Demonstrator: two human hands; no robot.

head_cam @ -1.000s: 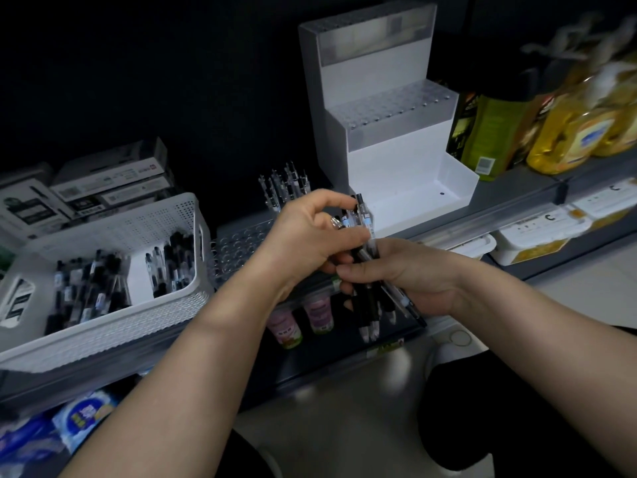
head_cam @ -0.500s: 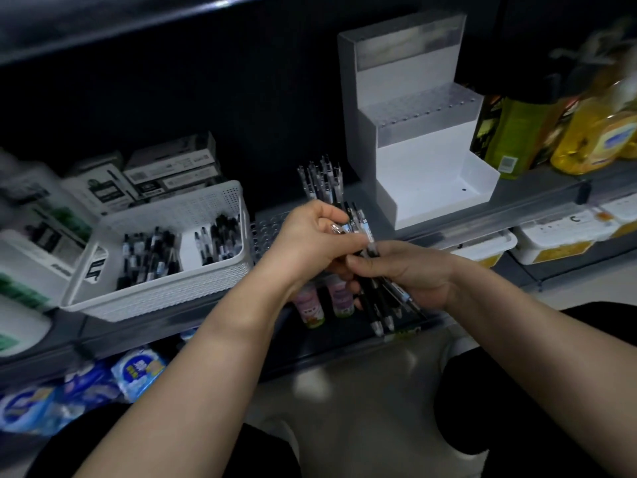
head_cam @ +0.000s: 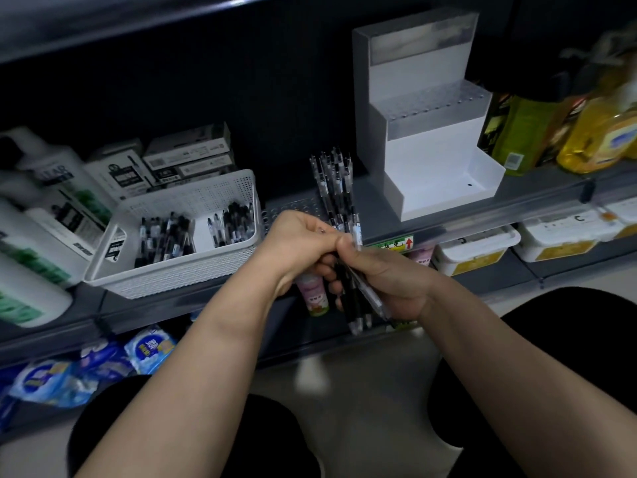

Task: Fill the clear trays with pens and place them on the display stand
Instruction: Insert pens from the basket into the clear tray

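— Where are the black-and-clear pens [head_cam: 352,298] held?
— Off the grey shelf's [head_cam: 374,222] front edge: gripped by the right hand [head_cam: 389,281], pinched on top by the left hand [head_cam: 303,243].
— Open room?
— Bare shelf is left between the clear perforated tray [head_cam: 293,208] and the white stepped display stand [head_cam: 431,160]. Both grips are unchanged from before.

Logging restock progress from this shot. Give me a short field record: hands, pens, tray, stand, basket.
left hand: pinches the upper end of the pen bundle
right hand: grips the pen bundle, tips down
clear tray: on the shelf behind the hands, standing pens in it
display stand: right of the tray, bottom step bare
white basket: left of the tray, loose pens inside
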